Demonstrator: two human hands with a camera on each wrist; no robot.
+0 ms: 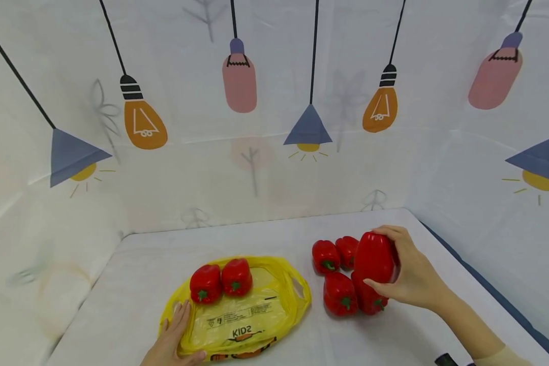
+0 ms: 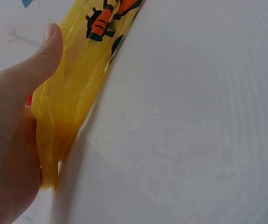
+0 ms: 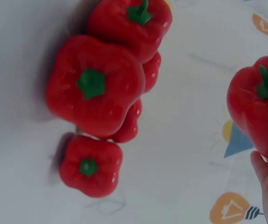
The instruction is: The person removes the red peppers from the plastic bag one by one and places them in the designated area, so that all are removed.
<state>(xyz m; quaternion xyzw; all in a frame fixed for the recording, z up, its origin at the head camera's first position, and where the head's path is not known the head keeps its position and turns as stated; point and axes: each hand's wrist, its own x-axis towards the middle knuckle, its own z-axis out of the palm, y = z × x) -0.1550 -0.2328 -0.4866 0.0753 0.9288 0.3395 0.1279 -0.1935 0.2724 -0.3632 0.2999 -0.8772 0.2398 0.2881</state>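
Progress: judging by how things lie, about a third is done. Two peppers lie on the yellow bag; one is in the air; four wait on the table.
Left to do: the lifted pepper and the cluster of four are not yet at the bag, if that is where they go.
Right hand: thumb and fingers curl round the raised pepper, holding it above the cluster, at about 3 o'clock from the bag.
Left hand: lies flat with fingers straight on the bag's near left edge, at about 7 o'clock of the bag; in the left wrist view the thumb presses against the bunched plastic.
Cluster: four peppers touching or nearly so, just beside the bag's handle, at its 3 o'clock.
Peppers, surface: glossy, smooth red skin, blocky and lobed, with short green stems. They look rigid and uniformly shiny, so they may be plastic models, though I cannot tell for sure.
Bag, material: thin translucent yellow film, crinkled, lying flat, with a cut-out handle and black and orange print.
Table: covered in matt white cloth, lightly creased.
Backdrop: white sheet printed with lamps and bulbs.
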